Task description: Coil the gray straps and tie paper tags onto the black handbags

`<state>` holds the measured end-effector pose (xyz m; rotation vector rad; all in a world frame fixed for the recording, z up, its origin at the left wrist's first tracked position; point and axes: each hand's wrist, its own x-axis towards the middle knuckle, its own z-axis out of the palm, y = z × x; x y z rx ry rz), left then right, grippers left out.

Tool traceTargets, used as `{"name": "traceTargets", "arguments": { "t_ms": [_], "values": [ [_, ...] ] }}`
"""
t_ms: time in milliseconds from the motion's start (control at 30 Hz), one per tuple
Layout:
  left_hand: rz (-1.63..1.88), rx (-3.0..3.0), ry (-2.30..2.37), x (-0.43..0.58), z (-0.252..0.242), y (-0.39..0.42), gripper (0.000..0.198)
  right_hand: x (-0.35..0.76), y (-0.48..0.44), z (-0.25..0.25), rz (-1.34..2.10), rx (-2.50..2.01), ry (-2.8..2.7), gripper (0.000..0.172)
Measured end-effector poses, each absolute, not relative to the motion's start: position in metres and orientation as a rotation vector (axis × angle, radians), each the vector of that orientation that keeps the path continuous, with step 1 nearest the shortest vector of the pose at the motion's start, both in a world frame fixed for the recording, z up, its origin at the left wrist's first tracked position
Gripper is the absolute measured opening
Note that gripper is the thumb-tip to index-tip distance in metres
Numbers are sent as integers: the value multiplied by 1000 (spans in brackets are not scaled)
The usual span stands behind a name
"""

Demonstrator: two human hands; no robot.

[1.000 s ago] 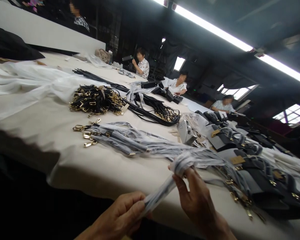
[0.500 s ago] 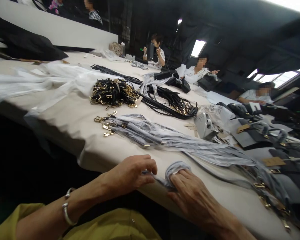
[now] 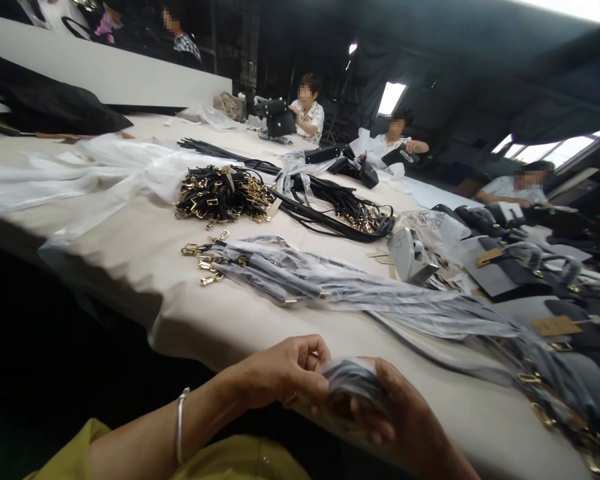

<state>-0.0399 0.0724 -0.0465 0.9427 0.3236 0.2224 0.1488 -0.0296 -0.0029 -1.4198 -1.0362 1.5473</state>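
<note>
A coiled strap (image 3: 353, 380) in clear plastic wrap is held over the table's front edge, its lower part blurred. My right hand (image 3: 405, 407) is wrapped round the coil's right side. On the left side, the thumb and fingers of my left hand (image 3: 300, 373) pinch its edge. Just beyond lie several dark straps (image 3: 300, 277) in plastic sleeves, stretched across the cloth, with gold clasps (image 3: 205, 263) at their left end. A single wrapped strap (image 3: 430, 357) runs to the right of my hands.
Black straps with gold buckles (image 3: 225, 193) lie bundled farther back, beside long black straps (image 3: 330, 207). Crumpled plastic sleeves (image 3: 145, 160) are at left. A grey-white device (image 3: 410, 257) and dark handbags (image 3: 510, 267) with tags stand at right. Several people (image 3: 307, 113) sit around the table.
The coil has been lifted off the table toward me and turned, and my right hand now wraps its side. My left hand has closed on its edge. Across the table, a co-worker has lowered a black bag.
</note>
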Motion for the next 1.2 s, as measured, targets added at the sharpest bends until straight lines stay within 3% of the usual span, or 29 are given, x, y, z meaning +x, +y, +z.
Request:
{"name": "traceTargets", "arguments": {
  "t_ms": [133, 267, 467, 600, 733, 867, 1067, 1200],
  "values": [
    [139, 931, 293, -30, -56, 72, 47, 155, -28, -9, 1534, -1415, -845, 59],
    [182, 1204, 341, -25, -44, 87, 37, 165, -10, -15, 1633, -1169, -1042, 67],
    [361, 1557, 277, -25, -20, 103, 38, 180, 18, -8, 1696, -1012, -1377, 55],
    [463, 1812, 281, -30, -18, 107, 32, 182, 28, 3, 1380, -1018, -1707, 52],
    [675, 2363, 337, -28, -38, 108, 15, 186, 35, -13, 745, -1195, -2100, 30],
    [680, 2739, 431, -21, -71, 106, 11, 194, 36, -53, 329, -1273, -2364, 37],
    [403, 2742, 520, -28, -75, 108, 13, 200, 34, -85, 129, -1207, -2402, 52],
    [370, 2787, 535, -27, -70, 111, 25, 202, 33, -74, 324, -1289, -2389, 47]
  ]
}}
